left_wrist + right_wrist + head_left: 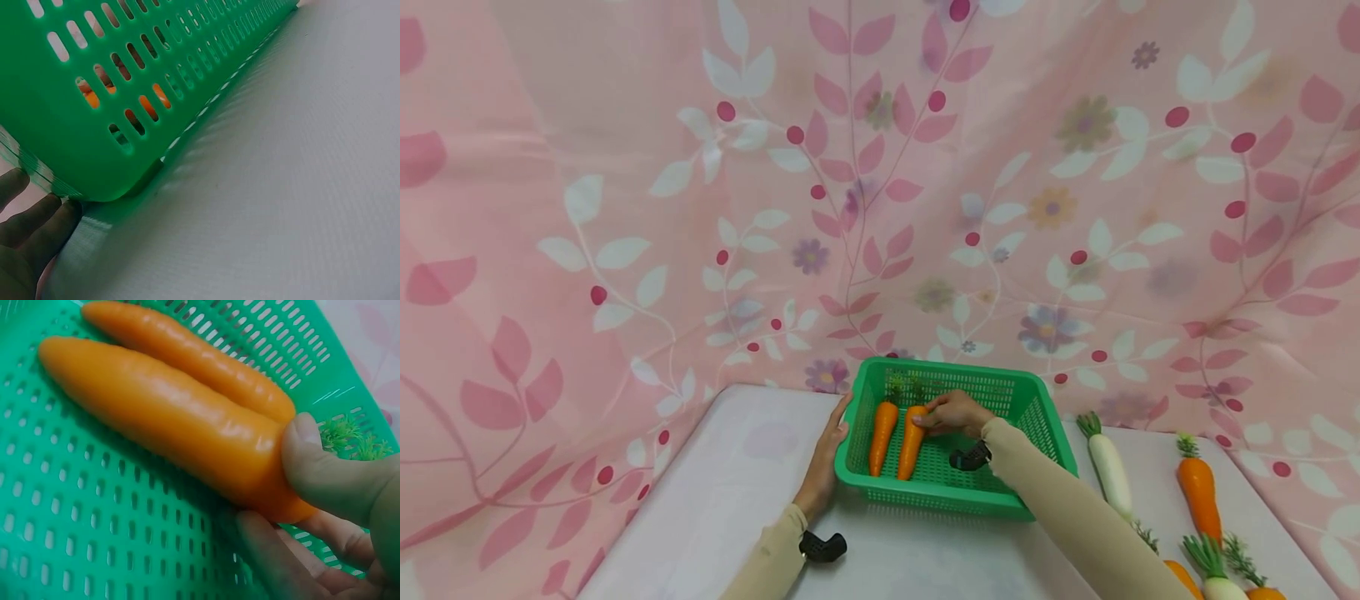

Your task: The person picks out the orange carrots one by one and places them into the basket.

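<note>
A green plastic basket [955,497] with slotted walls stands on the table, two carrots in its left part. My right hand [953,414] reaches inside and grips the right-hand carrot [912,446] near its leafy top. In the right wrist view the thumb lies on top of that carrot [169,419], fingers beneath. Beside it the other carrot [883,437] lies along the left wall. My left hand [826,454] is at the basket's left outer side, its fingers extended. The left wrist view shows those fingers [47,225] touching the basket's lower corner.
Right of the basket lie a white radish [1109,471] and a carrot [1201,496] on the white table [730,467]. Nearer, by the right sleeve, are another white radish [1221,587] and more carrots, partly cut off. A pink floral cloth [880,208] hangs behind.
</note>
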Demonstrator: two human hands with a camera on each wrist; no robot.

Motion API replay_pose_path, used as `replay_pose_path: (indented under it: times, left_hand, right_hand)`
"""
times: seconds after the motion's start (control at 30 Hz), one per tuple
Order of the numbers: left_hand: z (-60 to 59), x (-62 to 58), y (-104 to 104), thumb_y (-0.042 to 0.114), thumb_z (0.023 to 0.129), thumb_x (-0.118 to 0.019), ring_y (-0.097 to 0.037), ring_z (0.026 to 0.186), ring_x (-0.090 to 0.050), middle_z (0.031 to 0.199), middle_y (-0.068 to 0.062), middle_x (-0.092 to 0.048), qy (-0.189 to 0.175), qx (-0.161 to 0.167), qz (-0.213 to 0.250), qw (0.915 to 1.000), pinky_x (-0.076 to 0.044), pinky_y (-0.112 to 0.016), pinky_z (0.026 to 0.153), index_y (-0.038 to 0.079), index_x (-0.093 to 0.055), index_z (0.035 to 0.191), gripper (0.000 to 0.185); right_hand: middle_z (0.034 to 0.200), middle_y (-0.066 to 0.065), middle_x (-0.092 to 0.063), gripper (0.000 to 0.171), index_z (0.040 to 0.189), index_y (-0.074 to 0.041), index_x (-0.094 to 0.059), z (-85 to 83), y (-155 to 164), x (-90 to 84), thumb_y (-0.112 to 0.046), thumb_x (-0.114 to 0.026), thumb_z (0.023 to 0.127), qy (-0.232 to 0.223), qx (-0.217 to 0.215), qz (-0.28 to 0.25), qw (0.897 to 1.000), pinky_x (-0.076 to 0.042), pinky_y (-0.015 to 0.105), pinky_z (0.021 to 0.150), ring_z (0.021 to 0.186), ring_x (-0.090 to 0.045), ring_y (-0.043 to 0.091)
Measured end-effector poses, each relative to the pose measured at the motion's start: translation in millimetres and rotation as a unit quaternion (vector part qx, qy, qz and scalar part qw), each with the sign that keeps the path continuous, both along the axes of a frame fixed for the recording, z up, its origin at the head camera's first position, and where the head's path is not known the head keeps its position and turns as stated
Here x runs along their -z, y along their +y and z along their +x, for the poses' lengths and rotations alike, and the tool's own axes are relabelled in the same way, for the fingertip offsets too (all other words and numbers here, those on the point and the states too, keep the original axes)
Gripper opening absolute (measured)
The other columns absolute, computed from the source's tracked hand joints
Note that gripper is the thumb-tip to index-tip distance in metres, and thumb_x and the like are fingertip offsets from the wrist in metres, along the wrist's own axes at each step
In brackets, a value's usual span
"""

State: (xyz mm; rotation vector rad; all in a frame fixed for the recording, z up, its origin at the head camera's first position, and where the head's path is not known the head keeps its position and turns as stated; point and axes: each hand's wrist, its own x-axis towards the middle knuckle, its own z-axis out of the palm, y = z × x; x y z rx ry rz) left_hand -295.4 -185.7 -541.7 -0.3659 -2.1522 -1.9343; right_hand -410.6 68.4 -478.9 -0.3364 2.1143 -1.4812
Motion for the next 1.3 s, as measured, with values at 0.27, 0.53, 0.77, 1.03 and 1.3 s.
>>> replay_pose_path:
  times: [0.27, 0.53, 0.77, 1.03, 1.3]
  left_hand:
    - [9.4, -18.0, 0.7, 0.025, 0.109, -0.027, -0.03, 0.151, -0.013, 0.167, -0.006, -0.01, -0.001, 0.02, 0.002, 0.9998, -0.012, -0.064, 0.116, 0.022, -0.019, 0.16, 0.052]
    - [20.2, -36.7, 3.8, 0.023, 0.108, -0.027, -0.031, 0.151, -0.014, 0.166, -0.007, -0.01, -0.002, 0.028, -0.009, 0.9996, -0.014, -0.064, 0.116, 0.018, -0.018, 0.16, 0.052]
    - [20.8, -37.5, 3.1, 0.024, 0.108, -0.027, -0.031, 0.151, -0.015, 0.166, -0.006, -0.011, -0.002, 0.027, -0.008, 0.9996, -0.014, -0.063, 0.116, 0.019, -0.018, 0.16, 0.052]
    - [20.5, -35.9, 2.7, 0.023, 0.108, -0.026, -0.031, 0.151, -0.014, 0.166, -0.011, -0.011, 0.008, 0.026, -0.011, 0.9996, -0.012, -0.065, 0.116, 0.016, -0.018, 0.16, 0.053]
    - [21.1, -35.8, 2.4, 0.025, 0.108, -0.027, -0.031, 0.151, -0.014, 0.166, -0.011, -0.011, 0.007, 0.021, -0.011, 0.9997, -0.011, -0.065, 0.116, 0.016, -0.019, 0.159, 0.053]
  right_hand:
    - [0.113, 0.019, -0.068, 0.046, 0.118, 0.006, -0.068, -2.3, -3.7, 4.4, -0.022, -0.08, 0.083, 0.073, -0.003, 0.056, 0.996, -0.059, 0.04, 0.075, 0.086, -0.072, 0.028]
    - [0.106, 0.015, -0.071, 0.047, 0.116, 0.003, -0.07, -2.7, -5.8, 3.2, -0.027, -0.082, 0.082, 0.108, -0.013, 0.068, 0.992, -0.06, 0.037, 0.071, 0.083, -0.072, 0.027]
    - [0.098, 0.011, -0.073, 0.044, 0.114, 0.0, -0.072, -2.4, -7.9, 3.1, -0.031, -0.08, 0.083, 0.114, -0.022, 0.072, 0.991, -0.06, 0.037, 0.07, 0.082, -0.072, 0.026]
    - [0.111, 0.017, -0.07, 0.049, 0.119, 0.002, -0.069, 0.9, -7.0, 1.0, -0.032, -0.079, 0.085, 0.121, -0.032, 0.079, 0.989, -0.06, 0.039, 0.07, 0.085, -0.071, 0.028]
    - [0.115, 0.018, -0.069, 0.049, 0.114, 0.002, -0.072, 3.6, -5.2, -2.3, -0.034, -0.081, 0.082, 0.115, -0.028, 0.106, 0.987, -0.06, 0.04, 0.07, 0.084, -0.072, 0.029]
